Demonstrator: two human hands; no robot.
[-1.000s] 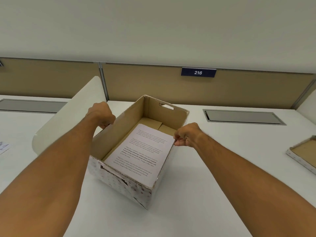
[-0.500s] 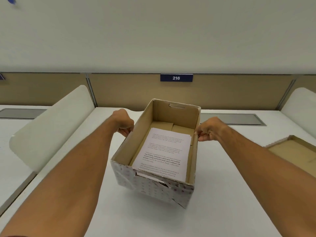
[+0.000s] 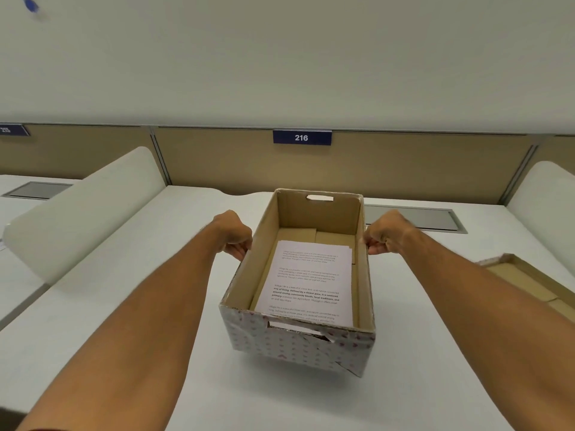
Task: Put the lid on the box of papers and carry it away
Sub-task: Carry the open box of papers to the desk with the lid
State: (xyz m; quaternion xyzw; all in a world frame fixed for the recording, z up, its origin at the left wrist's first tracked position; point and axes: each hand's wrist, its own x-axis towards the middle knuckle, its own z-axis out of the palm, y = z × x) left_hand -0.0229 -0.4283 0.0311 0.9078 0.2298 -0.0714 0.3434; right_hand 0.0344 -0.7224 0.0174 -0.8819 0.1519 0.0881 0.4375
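Note:
An open cardboard box (image 3: 295,346) with a white patterned outside stands on the white desk, its long axis pointing away from me. Printed papers (image 3: 308,281) lie flat inside it. My left hand (image 3: 235,233) grips the box's left rim with closed fingers. My right hand (image 3: 384,233) grips the right rim the same way. The lid (image 3: 529,281) lies upside down on the desk at the right edge, brown inside facing up, partly cut off by the frame.
A white desk (image 3: 155,306) carries everything. White curved dividers stand at the left (image 3: 84,206) and far right (image 3: 547,194). A tan partition with a blue "216" sign (image 3: 301,137) closes the back. A grey cable hatch (image 3: 413,219) sits behind the box.
The box has been turned from a skewed angle until it points straight away from me, both hands holding its side rims. The view has shifted left to right, and the lid shows nearer.

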